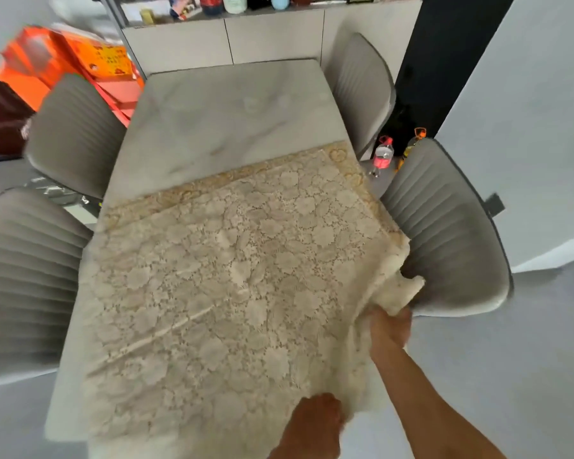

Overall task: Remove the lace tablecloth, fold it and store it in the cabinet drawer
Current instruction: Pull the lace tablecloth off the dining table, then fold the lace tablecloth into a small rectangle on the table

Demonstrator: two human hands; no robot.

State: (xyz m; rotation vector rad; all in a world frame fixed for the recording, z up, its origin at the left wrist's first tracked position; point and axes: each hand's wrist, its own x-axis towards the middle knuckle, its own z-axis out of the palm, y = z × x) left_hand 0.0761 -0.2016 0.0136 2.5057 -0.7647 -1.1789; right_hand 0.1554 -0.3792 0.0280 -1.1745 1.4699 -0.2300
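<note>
Lace tablecloth [219, 276], just one, is lying across the bench's [226, 107] near half; two grips, left [315, 422] and right [390, 329], are clutching its right-edge bunch; four chairs are flanking.

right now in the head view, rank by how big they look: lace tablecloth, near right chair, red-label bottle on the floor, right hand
1. lace tablecloth
2. near right chair
3. right hand, though it is nearer the camera
4. red-label bottle, farther off

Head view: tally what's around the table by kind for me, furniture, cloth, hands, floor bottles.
Tables: 1
Chairs: 4
Tablecloths: 1
Hands: 2, left hand, right hand
Floor bottles: 2
Total: 10
</note>
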